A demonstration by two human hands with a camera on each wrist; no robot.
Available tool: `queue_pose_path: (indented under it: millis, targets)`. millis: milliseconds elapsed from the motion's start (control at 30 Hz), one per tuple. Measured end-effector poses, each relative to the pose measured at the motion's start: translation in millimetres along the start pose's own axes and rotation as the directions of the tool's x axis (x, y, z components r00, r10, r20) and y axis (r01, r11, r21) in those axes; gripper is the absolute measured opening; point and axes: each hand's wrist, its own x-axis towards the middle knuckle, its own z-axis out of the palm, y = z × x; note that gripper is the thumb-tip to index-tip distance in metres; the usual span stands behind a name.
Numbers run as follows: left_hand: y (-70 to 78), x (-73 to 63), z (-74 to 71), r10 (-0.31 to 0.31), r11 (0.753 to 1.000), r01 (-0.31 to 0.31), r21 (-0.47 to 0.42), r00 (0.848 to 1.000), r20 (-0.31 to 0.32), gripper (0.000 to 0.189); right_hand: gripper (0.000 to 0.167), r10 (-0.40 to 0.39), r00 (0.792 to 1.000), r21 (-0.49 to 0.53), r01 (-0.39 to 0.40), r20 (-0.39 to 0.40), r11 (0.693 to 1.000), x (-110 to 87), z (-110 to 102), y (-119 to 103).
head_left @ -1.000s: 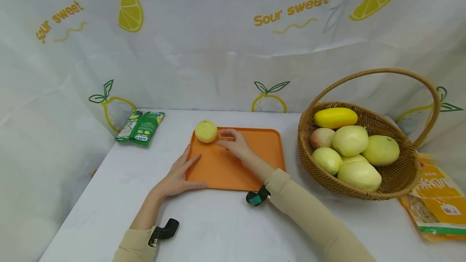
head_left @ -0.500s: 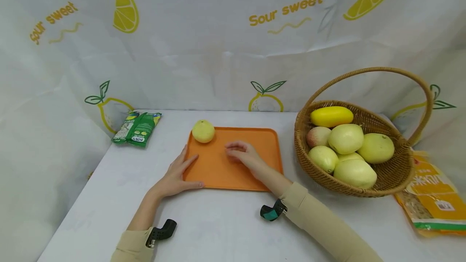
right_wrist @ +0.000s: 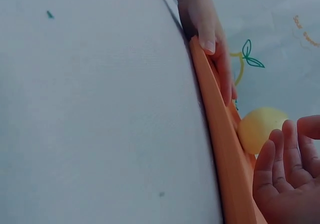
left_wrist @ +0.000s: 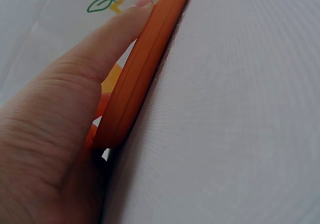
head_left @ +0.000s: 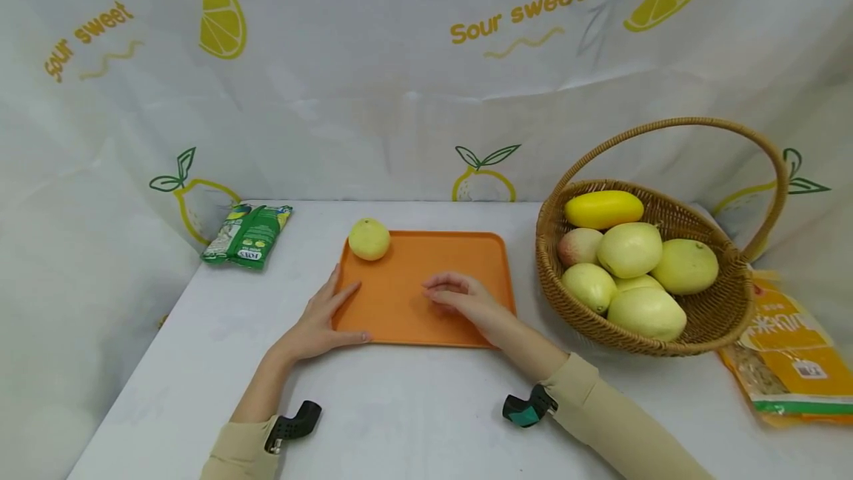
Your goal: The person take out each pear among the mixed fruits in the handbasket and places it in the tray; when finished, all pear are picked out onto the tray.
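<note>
Grip: left hand (head_left: pixel 313 328) rested spread, fingers apart, at the left and near edges of a shallow rectangular orange tray (head_left: pixel 396 317), apparently plastic; right hand (head_left: pixel 468 299) held nothing, fingers loosely bent over the tray's right part. Round pale-yellow fruit (head_left: pixel 369 240) sat at the tray's far left corner. Judged: tray light, stiff, best held by opposite rims; fruit firm, smooth, prone to roll, best cupped round its sides.
</note>
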Motion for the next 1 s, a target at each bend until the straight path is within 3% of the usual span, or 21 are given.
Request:
queue_pose_path:
  millis: [400,733,1000]
  targets:
    - [2.3,-0.1,0.6,-0.004,1.000,0.004,0.007,1.000,-0.001,0.098,0.031,-0.002,0.994,-0.007,0.003,0.111,1.000,-40.9,-21.9,-2.8]
    - [0.0,1.2,3.8,0.001,1.000,-0.001,0.012,1.000,0.001,0.098,0.034,-0.054,0.981,-0.056,0.066,0.188,0.996,-80.4,-46.9,-13.2]
    - [-0.9,-0.3,3.2,0.002,1.000,-0.002,0.027,1.000,-0.006,0.097,0.032,-0.126,0.948,-0.142,0.174,0.291,0.975,-112.9,-56.2,-36.0]
